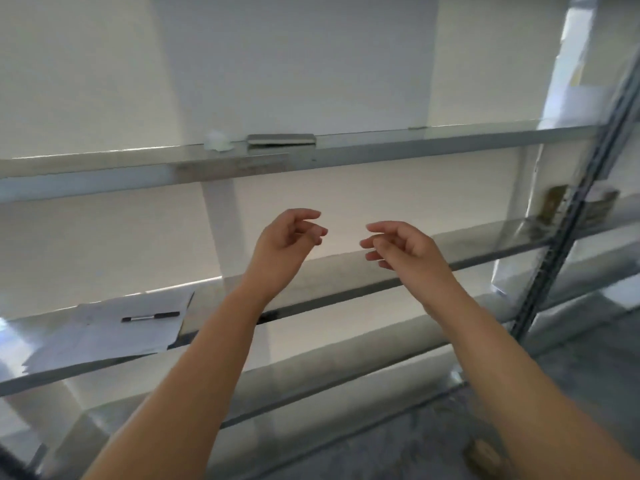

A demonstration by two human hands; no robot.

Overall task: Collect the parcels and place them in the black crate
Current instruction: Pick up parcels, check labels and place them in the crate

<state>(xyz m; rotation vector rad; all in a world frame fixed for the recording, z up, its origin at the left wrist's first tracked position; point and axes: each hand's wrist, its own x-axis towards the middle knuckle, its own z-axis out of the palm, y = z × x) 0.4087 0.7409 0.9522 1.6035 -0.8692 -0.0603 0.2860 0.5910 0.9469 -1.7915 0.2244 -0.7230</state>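
My left hand point(287, 237) and my right hand point(403, 245) are raised side by side in front of a metal shelving unit, fingers loosely curled and apart, holding nothing. A flat grey parcel-like packet point(281, 139) lies on the upper shelf point(415, 143), above and between my hands. A small white lump point(218, 141) sits just left of it. No black crate is in view.
Loose papers point(114, 332) with a black marker pen point(150, 317) lie on the middle shelf point(346, 292) at the left. A brownish item point(556, 204) stands by the right upright post point(568, 216). Grey floor lies at the lower right.
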